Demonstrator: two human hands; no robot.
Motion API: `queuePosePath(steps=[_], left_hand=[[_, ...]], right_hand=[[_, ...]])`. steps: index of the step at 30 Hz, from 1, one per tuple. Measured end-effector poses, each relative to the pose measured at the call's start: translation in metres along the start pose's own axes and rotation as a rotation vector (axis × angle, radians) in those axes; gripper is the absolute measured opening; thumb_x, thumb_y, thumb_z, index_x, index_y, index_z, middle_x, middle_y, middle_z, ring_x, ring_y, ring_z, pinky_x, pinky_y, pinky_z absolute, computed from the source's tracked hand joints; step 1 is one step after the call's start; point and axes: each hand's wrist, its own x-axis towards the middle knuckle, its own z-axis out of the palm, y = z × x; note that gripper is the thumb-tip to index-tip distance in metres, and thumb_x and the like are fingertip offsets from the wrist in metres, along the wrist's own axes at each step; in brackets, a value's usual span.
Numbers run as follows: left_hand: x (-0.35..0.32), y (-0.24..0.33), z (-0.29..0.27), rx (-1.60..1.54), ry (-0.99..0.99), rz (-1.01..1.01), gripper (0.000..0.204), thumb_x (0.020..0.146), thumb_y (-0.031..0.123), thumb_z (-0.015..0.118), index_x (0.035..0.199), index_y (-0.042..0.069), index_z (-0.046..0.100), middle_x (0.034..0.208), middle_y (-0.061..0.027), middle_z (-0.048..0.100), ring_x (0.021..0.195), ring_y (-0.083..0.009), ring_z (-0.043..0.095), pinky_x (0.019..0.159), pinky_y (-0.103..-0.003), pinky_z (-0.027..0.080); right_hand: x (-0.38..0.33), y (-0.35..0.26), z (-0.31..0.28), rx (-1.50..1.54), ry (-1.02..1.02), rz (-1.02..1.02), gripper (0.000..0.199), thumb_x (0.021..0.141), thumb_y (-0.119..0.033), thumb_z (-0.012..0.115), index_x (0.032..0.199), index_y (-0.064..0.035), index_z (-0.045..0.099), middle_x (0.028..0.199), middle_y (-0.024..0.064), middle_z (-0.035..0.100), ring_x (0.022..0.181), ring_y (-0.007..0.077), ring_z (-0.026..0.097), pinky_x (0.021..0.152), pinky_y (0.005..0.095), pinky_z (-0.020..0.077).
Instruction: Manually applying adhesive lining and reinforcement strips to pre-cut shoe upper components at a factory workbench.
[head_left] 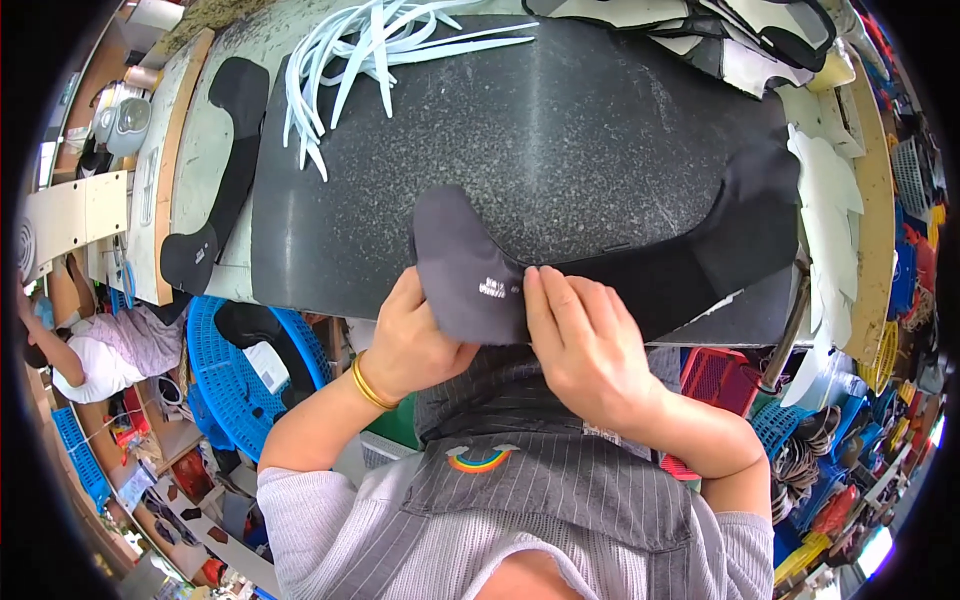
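A long black fabric piece (640, 285) with wide, rounded ends lies across the front of a dark, speckled work board (500, 130). Its left end, bearing a small white print, is lifted and turned up in my left hand (418, 340), whose fingers go beneath the fabric and are partly hidden. My right hand (595, 345) lies over the middle of the piece by the board's front edge, fingers close together and pressing on the fabric; its thumb is out of sight. Toward the right, the piece's other end stays flat on the board.
Pale blue strips (375, 45) are heaped at the far left of the board. Black and white cut pieces (740, 60) stack at the far right, white sheets (825, 220) below them. A similar black piece (225, 185) lies left. A blue basket (205, 370) stands lower left; a person (110, 350) sits beyond.
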Motion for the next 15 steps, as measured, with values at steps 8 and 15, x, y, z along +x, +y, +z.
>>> queuePosePath(steps=[8, 15], left_hand=[[0.011, 0.003, 0.002, 0.043, 0.056, -0.029, 0.04, 0.074, 0.016, 0.074, 0.11, -0.001, 0.067, 0.118, -0.0091, 0.062, 0.096, -0.0238, 0.058, 0.084, -0.033, 0.048], [0.011, -0.005, -0.007, -0.05, -0.023, -0.031, 0.036, 0.067, 0.007, 0.073, 0.102, 0.001, 0.07, 0.109, -0.0098, 0.065, 0.101, -0.0288, 0.06, 0.091, -0.038, 0.049]], right_hand=[[0.007, 0.011, -0.006, 0.458, 0.049, 0.341, 0.024, 0.082, 0.0, 0.062, 0.106, 0.0041, 0.063, 0.098, 0.0171, 0.067, 0.083, 0.0316, 0.065, 0.072, 0.0376, 0.0541], [0.002, 0.003, -0.007, 0.082, -0.045, -0.088, 0.041, 0.066, -0.006, 0.064, 0.103, 0.0099, 0.062, 0.098, 0.0165, 0.066, 0.08, 0.0248, 0.061, 0.069, 0.0318, 0.0534]])
